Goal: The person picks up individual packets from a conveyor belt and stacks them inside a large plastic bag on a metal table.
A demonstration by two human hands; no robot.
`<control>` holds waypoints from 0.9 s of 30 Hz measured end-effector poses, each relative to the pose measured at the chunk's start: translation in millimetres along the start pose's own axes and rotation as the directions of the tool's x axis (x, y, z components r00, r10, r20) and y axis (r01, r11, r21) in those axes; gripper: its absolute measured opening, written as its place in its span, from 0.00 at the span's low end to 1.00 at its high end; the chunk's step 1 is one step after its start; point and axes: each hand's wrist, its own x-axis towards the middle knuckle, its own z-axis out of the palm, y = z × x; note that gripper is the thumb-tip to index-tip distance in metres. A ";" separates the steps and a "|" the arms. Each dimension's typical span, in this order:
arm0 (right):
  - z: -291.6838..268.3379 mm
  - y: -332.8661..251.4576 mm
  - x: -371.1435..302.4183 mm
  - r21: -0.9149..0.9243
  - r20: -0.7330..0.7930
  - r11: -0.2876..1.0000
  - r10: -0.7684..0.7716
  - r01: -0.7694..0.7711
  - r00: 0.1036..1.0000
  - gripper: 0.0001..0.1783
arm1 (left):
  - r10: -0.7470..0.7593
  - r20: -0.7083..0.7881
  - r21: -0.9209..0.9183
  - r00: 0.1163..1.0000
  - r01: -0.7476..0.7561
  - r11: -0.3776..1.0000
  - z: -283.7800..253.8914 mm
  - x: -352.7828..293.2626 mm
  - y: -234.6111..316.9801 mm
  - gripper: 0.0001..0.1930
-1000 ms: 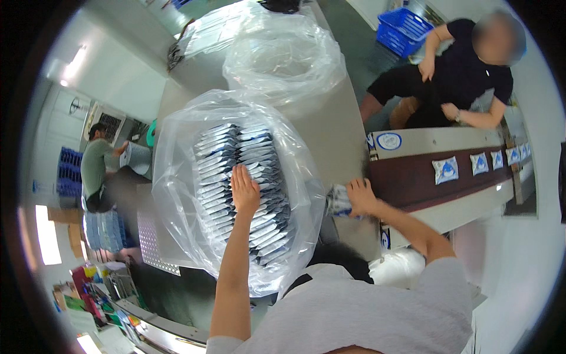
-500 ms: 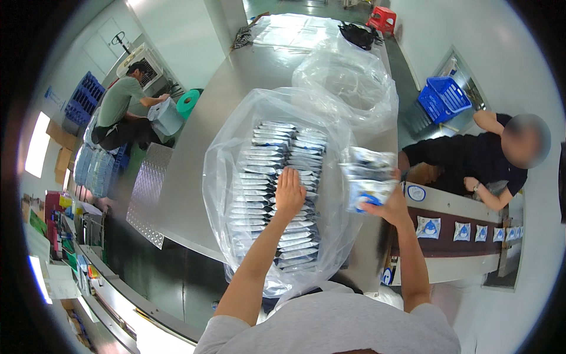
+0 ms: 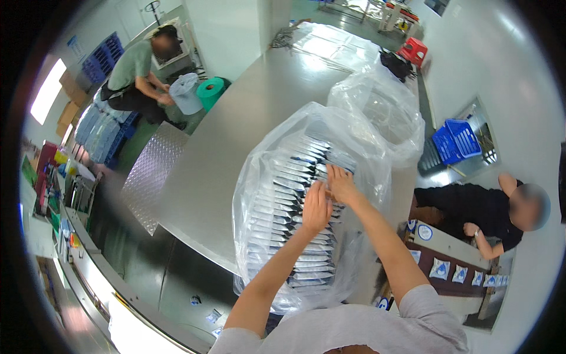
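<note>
A large clear plastic bag (image 3: 250, 177) stands gaping on the metal table, filled with two columns of small white-and-blue sealed packets (image 3: 277, 203) set on edge. My left hand (image 3: 317, 207) rests on the packets near the middle of the bag, fingers stretched out and holding nothing. Just beyond it on the right, my right hand (image 3: 343, 186) is down in the right column, its fingers bent over packets there. Its thumb is hidden. Both forearms reach in over the bag's near rim.
Another clear bag (image 3: 377, 109) lies behind the filled one on the steel table (image 3: 236, 112). At the right, a brown conveyor (image 3: 430, 277) carries packets beside a seated person (image 3: 466, 200). Another person (image 3: 132, 76) bends over rolls at the left. A blue basket (image 3: 457, 141) stands far right.
My right hand has brought its packets from beside the bag leftward into the right column. My left hand stays on the packets. The view has shifted, and the person at left has risen somewhat.
</note>
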 end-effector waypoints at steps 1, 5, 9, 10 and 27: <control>4.5 9.1 -7.3 -0.112 0.009 0.994 -0.003 0.004 1.000 0.44 | 0.078 0.026 -0.032 0.997 -0.077 0.997 9.1 21.0 8.1 0.27; -3.6 -6.3 -29.9 -0.021 -0.037 0.999 0.045 -0.046 0.998 0.42 | 0.111 0.401 0.274 0.909 -0.235 0.933 50.4 63.8 -32.3 0.26; -33.3 12.9 -115.5 0.322 -0.241 0.946 0.113 -0.030 0.964 0.23 | 0.047 0.504 0.384 0.862 -0.272 0.882 57.8 55.6 -27.1 0.25; -44.7 16.1 -145.1 0.463 -0.317 0.887 0.173 -0.007 0.932 0.19 | 0.076 0.471 0.418 0.879 -0.298 0.858 57.6 50.1 -27.0 0.26; 199.8 -37.8 -415.5 0.255 0.135 0.642 0.716 -0.723 0.684 0.16 | 0.049 0.576 0.522 0.816 -0.414 0.746 66.7 48.5 -29.6 0.31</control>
